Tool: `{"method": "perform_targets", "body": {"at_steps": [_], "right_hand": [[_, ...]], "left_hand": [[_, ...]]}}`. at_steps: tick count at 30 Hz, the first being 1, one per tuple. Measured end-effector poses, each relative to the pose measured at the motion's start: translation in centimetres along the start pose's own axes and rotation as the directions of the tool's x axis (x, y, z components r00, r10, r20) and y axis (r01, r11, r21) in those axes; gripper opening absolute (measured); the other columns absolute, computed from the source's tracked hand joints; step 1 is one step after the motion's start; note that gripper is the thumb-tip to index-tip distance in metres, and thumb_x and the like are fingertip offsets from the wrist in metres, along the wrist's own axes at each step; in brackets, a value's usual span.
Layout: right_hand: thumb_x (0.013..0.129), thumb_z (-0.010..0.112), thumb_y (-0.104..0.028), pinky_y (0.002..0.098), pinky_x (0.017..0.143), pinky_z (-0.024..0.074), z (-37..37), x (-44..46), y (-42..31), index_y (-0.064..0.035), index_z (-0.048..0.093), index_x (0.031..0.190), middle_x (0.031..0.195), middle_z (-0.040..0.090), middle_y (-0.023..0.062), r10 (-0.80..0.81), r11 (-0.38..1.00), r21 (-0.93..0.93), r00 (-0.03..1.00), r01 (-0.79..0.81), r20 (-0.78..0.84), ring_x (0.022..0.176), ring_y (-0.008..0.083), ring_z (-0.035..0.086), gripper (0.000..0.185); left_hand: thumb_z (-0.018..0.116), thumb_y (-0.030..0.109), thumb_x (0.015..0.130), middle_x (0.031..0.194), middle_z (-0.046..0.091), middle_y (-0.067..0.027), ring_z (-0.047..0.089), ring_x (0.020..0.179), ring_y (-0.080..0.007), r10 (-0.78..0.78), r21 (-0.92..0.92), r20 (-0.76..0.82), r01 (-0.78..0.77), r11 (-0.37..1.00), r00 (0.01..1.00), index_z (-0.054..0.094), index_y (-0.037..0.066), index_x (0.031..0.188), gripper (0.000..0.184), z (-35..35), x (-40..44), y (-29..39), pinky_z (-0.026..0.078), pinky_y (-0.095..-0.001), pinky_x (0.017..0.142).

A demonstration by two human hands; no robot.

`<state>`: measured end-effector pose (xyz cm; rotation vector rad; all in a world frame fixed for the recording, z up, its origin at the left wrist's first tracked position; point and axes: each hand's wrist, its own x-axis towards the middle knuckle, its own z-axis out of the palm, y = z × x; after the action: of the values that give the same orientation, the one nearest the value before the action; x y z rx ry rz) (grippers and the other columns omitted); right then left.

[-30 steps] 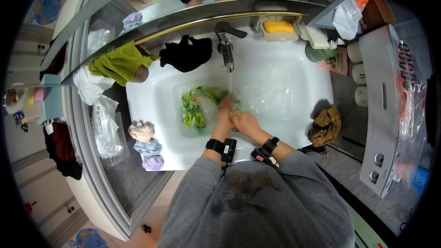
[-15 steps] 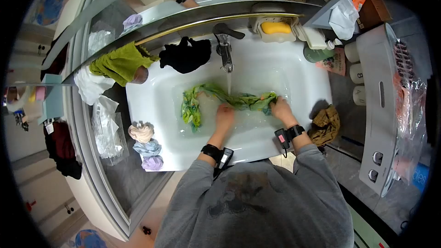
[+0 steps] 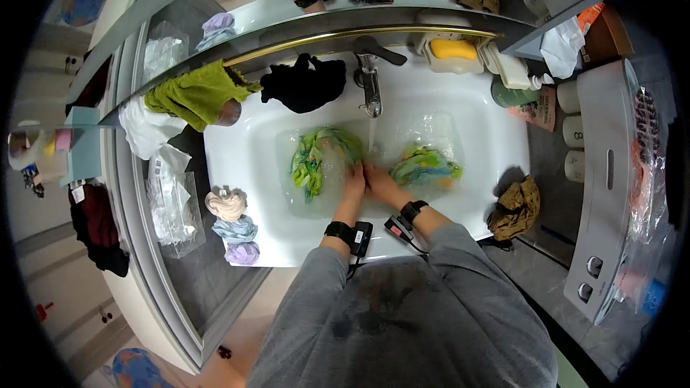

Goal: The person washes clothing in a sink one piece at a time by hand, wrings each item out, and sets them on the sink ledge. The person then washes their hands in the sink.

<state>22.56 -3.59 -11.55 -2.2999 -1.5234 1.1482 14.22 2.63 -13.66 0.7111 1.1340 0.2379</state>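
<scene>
Green patterned cloth point(image 3: 307, 165) lies in the water of the white sink point(image 3: 248, 233), with a bunched part point(image 3: 425, 165) to the right. My left hand point(image 3: 354, 178) and my right hand point(image 3: 378, 181) are side by side below the running tap point(image 3: 370, 90), between the two parts. Whatever cloth lies between my hands is hard to make out. The fingers point away from me and are partly hidden by each other and the water.
A black cloth point(image 3: 303, 85), a green towel point(image 3: 198, 95) and a yellow soap bar point(image 3: 453, 49) are along the back. Small folded cloths point(image 3: 236, 230) rest on the left rim. A brown cloth point(image 3: 514, 208) sits on the right, near a green bottle point(image 3: 509, 92).
My right hand has come back left beside my left hand. The stretched right part of the green cloth is now bunched in the water. The view has shifted slightly.
</scene>
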Motion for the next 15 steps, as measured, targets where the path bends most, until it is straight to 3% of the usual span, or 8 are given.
{"method": "perform_targets", "body": {"at_steps": [2,4,5,6,8,10,13,15], "right_hand": [[0.071,0.059,-0.036,0.0400,0.076,0.0417,1.3,-1.1,0.2,-0.0010,0.019,0.127,0.111,0.047,0.0225,-0.142,0.890,0.398,0.964,0.223,-0.224,0.092,0.0375,0.051,0.078],[0.074,0.056,-0.037,0.0404,0.074,0.0418,-0.2,-2.9,-0.8,-0.0008,0.027,0.123,0.106,0.049,0.0227,-0.149,0.866,0.444,0.966,0.230,-0.210,0.089,0.0380,0.052,0.068],[0.077,0.053,-0.037,0.0408,0.073,0.0420,-1.2,-4.0,-1.5,-0.0005,0.035,0.119,0.100,0.052,0.0229,-0.149,0.839,0.493,0.969,0.230,-0.198,0.086,0.0384,0.052,0.059],[0.077,0.053,-0.037,0.0408,0.073,0.0420,-1.7,-4.8,-2.0,-0.0005,0.035,0.119,0.100,0.052,0.0229,-0.149,0.840,0.491,0.969,0.230,-0.199,0.086,0.0384,0.052,0.059],[0.081,0.046,-0.037,0.0414,0.066,0.0427,-2.5,-6.3,-2.9,-0.0022,0.050,0.103,0.085,0.057,0.0216,-0.154,0.891,0.417,0.984,0.179,-0.092,0.077,0.0377,0.054,0.042],[0.082,0.043,-0.039,0.0419,0.061,0.0428,-3.1,-6.8,-4.1,-0.0046,0.055,0.093,0.076,0.057,0.0204,-0.148,0.893,0.413,0.984,0.177,-0.102,0.070,0.0377,0.055,0.038],[0.083,0.042,-0.035,0.0428,0.060,0.0432,-1.9,-6.1,-3.9,-0.0073,0.056,0.095,0.077,0.057,0.0199,-0.154,0.904,0.387,0.983,0.182,-0.103,0.070,0.0362,0.055,0.033],[0.085,0.037,-0.030,0.0433,0.059,0.0441,-1.5,-5.4,-3.4,-0.0070,0.056,0.095,0.076,0.058,0.0194,-0.146,0.981,0.108,0.980,0.161,-0.135,0.069,0.0352,0.056,0.031]], "left_hand": [[0.044,0.033,0.085,0.123,0.037,-0.0152,0.038,0.110,-0.0252,-0.017,-0.015,0.023,0.017,1.000,1.000,0.021,0.001,0.128,0.059,-0.1,-1.0,-0.1,0.036,-0.0329,0.086],[0.046,0.042,0.082,0.128,0.030,-0.0133,0.036,0.112,-0.0251,0.131,-0.260,-0.004,-0.128,0.957,0.991,0.017,0.011,0.131,0.065,0.1,-2.4,0.5,0.035,-0.0329,0.088],[0.046,0.042,0.082,0.128,0.030,-0.0133,0.036,0.112,-0.0251,0.131,-0.262,-0.004,-0.128,0.957,0.991,0.017,0.011,0.131,0.065,0.1,-3.0,1.2,0.035,-0.0329,0.088],[0.046,0.042,0.082,0.127,0.032,-0.0137,0.037,0.111,-0.0249,0.097,-0.281,-0.029,-0.101,0.954,0.995,0.017,0.009,0.131,0.066,0.2,-4.1,3.0,0.035,-0.0326,0.087],[0.046,0.042,0.082,0.126,0.034,-0.0141,0.038,0.110,-0.0247,0.064,-0.303,-0.053,-0.077,0.950,0.997,0.017,0.007,0.131,0.067,0.1,-4.5,3.7,0.035,-0.0323,0.086],[0.047,0.045,0.081,0.126,0.033,-0.0140,0.039,0.109,-0.0249,0.097,0.096,-0.060,-0.091,0.991,0.993,0.017,0.006,0.131,0.070,-0.3,-3.9,3.1,0.034,-0.0334,0.088],[0.041,0.042,0.084,0.126,0.034,-0.0141,0.039,0.109,-0.0256,0.003,0.060,-0.179,0.008,0.998,0.984,0.019,0.005,0.130,0.063,-0.1,-4.1,2.0,0.032,-0.0335,0.090],[0.038,0.042,0.085,0.124,0.036,-0.0136,0.039,0.109,-0.0246,-0.045,0.052,-0.187,0.055,0.997,0.981,0.021,0.005,0.129,0.060,-0.3,-4.7,1.6,0.033,-0.0348,0.089]]}}
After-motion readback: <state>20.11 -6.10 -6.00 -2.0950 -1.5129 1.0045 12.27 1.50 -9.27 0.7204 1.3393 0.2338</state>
